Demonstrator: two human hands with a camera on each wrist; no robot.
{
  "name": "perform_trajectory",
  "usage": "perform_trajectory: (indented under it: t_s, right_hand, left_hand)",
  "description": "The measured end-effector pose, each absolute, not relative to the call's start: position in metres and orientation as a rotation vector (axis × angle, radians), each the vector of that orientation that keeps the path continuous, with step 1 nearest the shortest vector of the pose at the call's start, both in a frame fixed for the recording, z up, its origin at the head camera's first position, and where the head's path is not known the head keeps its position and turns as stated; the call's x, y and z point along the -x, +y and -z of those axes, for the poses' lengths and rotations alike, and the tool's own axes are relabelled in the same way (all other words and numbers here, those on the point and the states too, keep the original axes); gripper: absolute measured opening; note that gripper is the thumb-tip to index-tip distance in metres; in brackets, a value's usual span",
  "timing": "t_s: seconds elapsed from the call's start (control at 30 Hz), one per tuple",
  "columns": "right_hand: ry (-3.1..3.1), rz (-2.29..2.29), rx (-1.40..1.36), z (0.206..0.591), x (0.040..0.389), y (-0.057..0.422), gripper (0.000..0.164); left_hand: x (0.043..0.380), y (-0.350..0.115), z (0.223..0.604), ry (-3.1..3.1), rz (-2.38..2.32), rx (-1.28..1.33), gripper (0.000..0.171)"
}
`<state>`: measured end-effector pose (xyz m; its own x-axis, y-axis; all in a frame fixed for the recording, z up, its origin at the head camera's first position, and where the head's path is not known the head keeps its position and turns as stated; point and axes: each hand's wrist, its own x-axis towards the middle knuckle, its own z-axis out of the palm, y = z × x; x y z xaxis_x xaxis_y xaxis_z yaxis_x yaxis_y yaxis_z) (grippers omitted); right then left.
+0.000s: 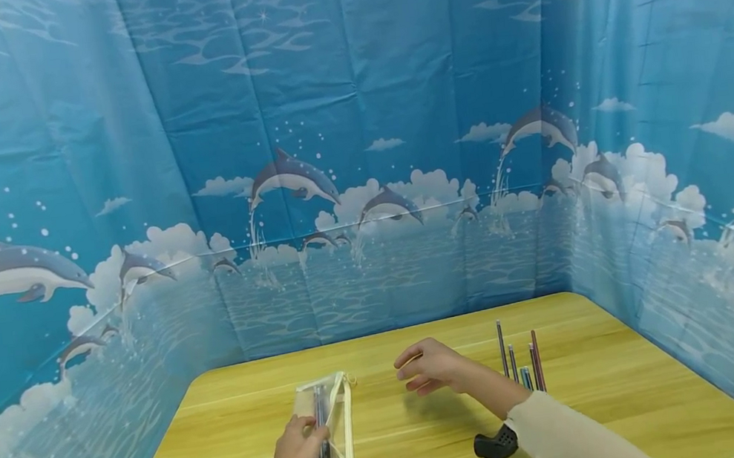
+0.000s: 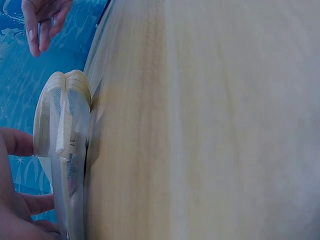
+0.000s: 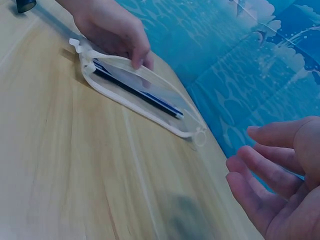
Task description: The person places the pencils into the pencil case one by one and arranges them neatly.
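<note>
A see-through pencil case (image 1: pixel 349 440) with a cream zip border lies on the table, its zip side gaping. Inside it are slim dark pencils (image 3: pixel 135 92). My left hand (image 1: pixel 296 449) grips the case by its near wall, the thumb over the edge in the right wrist view. Over the table, to the right of the case, hovers my right hand (image 1: pixel 431 366), fingers loosely bent and apart, holding nothing. Several more pencils (image 1: pixel 537 360) lie beyond the right forearm, their lower ends hidden by it.
The yellow wood-grain table (image 1: pixel 244 406) reaches back to a blue dolphin curtain (image 1: pixel 372 273), which also runs along both sides. Beside the right sleeve is a black object (image 1: pixel 496 444) with small holes. A small ring pull (image 3: pixel 200 137) hangs at the end of the case.
</note>
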<state>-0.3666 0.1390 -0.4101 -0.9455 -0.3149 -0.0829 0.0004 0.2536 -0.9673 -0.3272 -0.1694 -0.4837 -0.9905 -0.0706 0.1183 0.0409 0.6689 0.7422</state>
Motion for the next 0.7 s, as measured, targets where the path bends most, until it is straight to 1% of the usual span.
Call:
perform_trajectory:
  t_s: [0.43,0.7]
  right_hand:
    - [2.344,1.734,0.228,0.412,0.368,0.187,0.036]
    - [2.366,1.711,0.237,0.413,0.368,0.217,0.041]
  left_hand:
    - [0.328,-0.169,0.482,-2.741,1.222,-0.024,0.055]
    - [0.327,-0.169,0.483,-2.75,1.247,-0.02,0.054]
